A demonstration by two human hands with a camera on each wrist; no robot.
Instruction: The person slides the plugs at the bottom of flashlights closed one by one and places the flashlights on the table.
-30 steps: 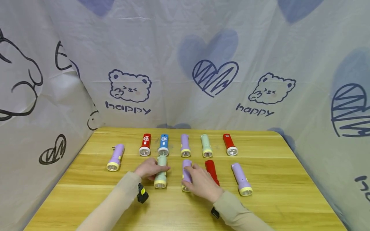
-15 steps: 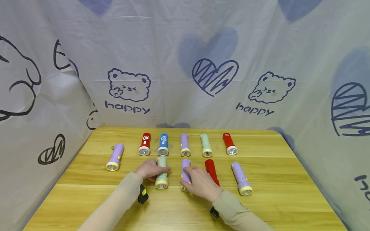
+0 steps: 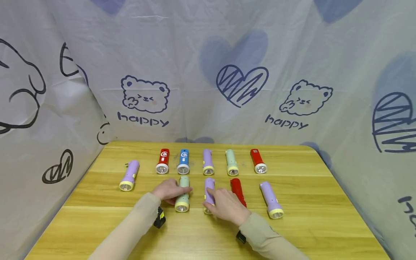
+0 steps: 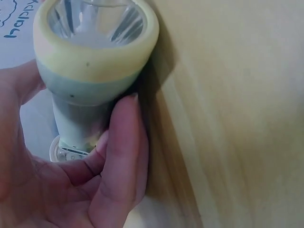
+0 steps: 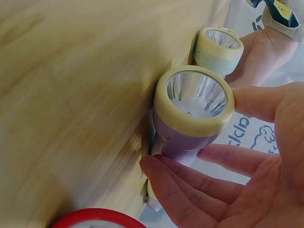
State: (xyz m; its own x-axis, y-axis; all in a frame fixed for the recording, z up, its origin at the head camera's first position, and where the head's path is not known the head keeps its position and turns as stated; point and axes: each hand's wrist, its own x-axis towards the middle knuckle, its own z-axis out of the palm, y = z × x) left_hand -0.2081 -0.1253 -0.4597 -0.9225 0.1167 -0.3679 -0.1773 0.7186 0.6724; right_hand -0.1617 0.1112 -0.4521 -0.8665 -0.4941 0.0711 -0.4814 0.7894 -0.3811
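In the head view my left hand [image 3: 167, 190] holds a pale green flashlight [image 3: 182, 199] lying on the table, thumb across its body. The left wrist view shows the fingers curled along the flashlight [image 4: 88, 71] below its cream lens ring. My right hand [image 3: 227, 205] holds a purple flashlight [image 3: 209, 183] just to the right of the green one, with a gap between them. Seen from the right wrist, thumb and fingertips lie on opposite sides of that purple flashlight [image 5: 183, 135]. A red flashlight [image 3: 237, 188] lies partly hidden behind the right hand.
Along the back of the wooden table [image 3: 318, 231] lie a red [image 3: 164, 157], a blue [image 3: 184, 158], a purple [image 3: 207, 159], a green [image 3: 230, 159] and another red flashlight [image 3: 256, 158]. More purple flashlights lie far left [image 3: 131, 172] and right [image 3: 269, 196]. Printed cloth [image 3: 195, 126] encloses the table.
The green flashlight and my left hand have shifted slightly to the right, towards the purple one. My right hand stays almost still on the purple flashlight. The head view has tilted slightly.
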